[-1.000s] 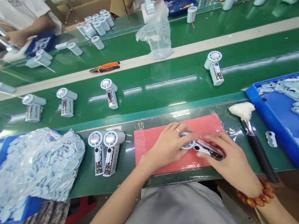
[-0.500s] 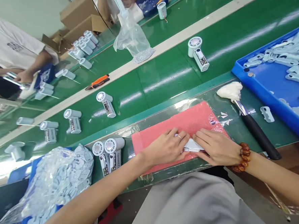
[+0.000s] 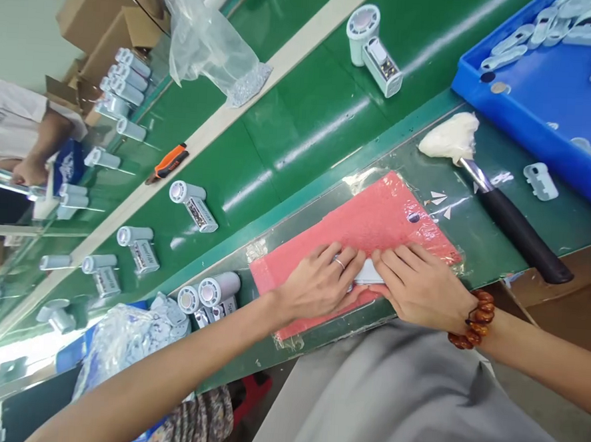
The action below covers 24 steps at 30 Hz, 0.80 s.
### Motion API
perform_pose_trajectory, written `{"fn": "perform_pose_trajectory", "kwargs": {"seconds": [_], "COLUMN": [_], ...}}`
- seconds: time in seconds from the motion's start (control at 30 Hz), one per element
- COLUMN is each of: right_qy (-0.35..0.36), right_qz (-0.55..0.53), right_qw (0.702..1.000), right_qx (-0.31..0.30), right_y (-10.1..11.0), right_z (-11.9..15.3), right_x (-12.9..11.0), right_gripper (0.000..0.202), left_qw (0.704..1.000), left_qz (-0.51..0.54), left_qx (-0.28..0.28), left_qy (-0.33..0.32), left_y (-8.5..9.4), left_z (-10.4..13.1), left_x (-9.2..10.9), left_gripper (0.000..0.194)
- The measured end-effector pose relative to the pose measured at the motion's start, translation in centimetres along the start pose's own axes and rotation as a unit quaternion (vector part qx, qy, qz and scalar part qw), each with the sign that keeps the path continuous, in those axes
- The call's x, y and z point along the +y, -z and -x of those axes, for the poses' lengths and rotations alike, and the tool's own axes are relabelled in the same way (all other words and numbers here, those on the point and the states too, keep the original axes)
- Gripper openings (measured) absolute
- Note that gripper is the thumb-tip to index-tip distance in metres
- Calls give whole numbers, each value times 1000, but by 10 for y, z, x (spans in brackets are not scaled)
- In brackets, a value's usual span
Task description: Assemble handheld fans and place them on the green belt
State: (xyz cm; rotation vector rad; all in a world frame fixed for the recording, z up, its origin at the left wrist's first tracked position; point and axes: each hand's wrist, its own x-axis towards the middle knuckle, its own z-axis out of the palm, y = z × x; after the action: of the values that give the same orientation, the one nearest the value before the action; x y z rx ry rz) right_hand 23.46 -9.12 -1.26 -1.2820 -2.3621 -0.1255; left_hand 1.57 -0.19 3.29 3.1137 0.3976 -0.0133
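While I watch through the head camera, the pale casing (image 3: 369, 272) sits over the red mat (image 3: 356, 218), mostly hidden: the left hand (image 3: 322, 279) and right hand (image 3: 416, 285) hold its opposite ends, fingers curled narrow. I judge it light, stiff and somewhat slick (smooth plastic, by its look), best gripped near the ends, without crushing force.

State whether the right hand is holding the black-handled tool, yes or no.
No, the right hand grips a pale piece over the red mat, while the black-handled tool lies apart, untouched.
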Motion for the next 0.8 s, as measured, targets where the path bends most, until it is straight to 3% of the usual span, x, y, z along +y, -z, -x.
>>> {"fn": "perform_pose_trajectory", "kwargs": {"seconds": [0.23,0.37,0.5,0.57,0.63,0.7,0.73,0.8], "right_qy": [1,7,1,-53,-158,-271,-315,-362], "right_qz": [-5,-22,-28,-69,-148,-234,-274,-341], "right_qw": [1000,1000,998,995,976,934,909,868], "right_qx": [-2,-20,-55,-49,-34,-12,-1,20], "right_y": [-1,3,11,16,21,26,28,29], "right_z": [-1,-2,2,5,6,4,2,-5], "right_x": [0,8,9,3,-7,-20,-27,-41], "right_gripper": [36,41,44,43,42,39,38,38], "left_qw": [998,998,992,981,951,885,845,781], "left_qz": [7,43,122,178,229,284,324,441], "left_qx": [58,43,-6,34,129,217,238,213], "left_qy": [-1,24,35,71,165,298,353,388], "left_y": [-5,-3,5,10,14,17,18,18], "left_z": [-1,-1,1,3,5,6,6,2], "left_x": [0,0,-6,-6,-1,11,19,38], "left_gripper": [44,45,49,56,72,84,81,63]}}
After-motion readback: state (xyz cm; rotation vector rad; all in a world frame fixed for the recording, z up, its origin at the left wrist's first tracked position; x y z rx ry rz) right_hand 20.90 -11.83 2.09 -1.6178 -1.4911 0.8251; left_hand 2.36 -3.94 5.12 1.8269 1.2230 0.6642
